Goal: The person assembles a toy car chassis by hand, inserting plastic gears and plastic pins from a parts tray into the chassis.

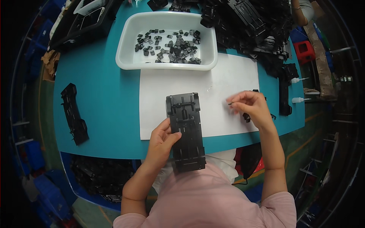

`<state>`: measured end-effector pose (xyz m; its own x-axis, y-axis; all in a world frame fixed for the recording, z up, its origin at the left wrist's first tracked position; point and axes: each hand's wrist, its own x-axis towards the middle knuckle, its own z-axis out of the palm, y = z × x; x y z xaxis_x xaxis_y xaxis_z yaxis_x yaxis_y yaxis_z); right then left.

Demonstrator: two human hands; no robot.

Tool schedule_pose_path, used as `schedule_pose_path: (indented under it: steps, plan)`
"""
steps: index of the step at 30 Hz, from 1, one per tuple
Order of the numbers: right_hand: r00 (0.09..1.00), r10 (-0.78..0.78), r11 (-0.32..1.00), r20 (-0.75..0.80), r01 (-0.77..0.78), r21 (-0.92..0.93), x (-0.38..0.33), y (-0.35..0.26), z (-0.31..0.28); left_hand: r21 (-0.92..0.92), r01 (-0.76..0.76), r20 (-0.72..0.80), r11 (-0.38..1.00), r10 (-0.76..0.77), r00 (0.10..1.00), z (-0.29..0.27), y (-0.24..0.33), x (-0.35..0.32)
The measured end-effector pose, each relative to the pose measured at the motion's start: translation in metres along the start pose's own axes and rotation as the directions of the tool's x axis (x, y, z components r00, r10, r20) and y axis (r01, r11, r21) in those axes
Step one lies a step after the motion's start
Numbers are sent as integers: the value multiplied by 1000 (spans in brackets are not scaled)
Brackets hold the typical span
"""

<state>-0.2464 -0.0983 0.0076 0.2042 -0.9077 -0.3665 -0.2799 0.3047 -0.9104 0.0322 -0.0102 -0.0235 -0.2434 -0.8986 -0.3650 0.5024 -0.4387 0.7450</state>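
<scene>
My left hand [161,143] grips a long black plastic chassis plate [187,131] by its left edge, thumb lying on its face. The plate is held upright in the picture over the front edge of the table, with moulded axle shapes near its far end. To the right, my right hand [251,105] is closed in a pinch above a white sheet [224,81]. Between its fingertips is a small dark piece [230,103], too small and blurred to name. Some black parts [246,117] lie partly hidden behind this hand.
A white tub [167,66] with many small black pieces stands at the far side. Black plastic parts [247,22] are piled at the far right; another chassis [74,114] lies left. Two small white bottles [298,100] stick out at the right edge. A blue bin [72,182] sits below.
</scene>
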Motion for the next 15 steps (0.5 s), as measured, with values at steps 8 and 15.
schedule_pose_path:
  steps: [8, 15]
  plan:
    - [957, -249, 934, -146, 197, -299, 29, 5, 27, -25, -10, -19, 1000, 10, 1000, -3, -3, -1]
    - [892, -447, 771, -72, 343, -536, 37, 3, 41, -46, 1, -4, 999, -1, 1000, -7, -2, -2]
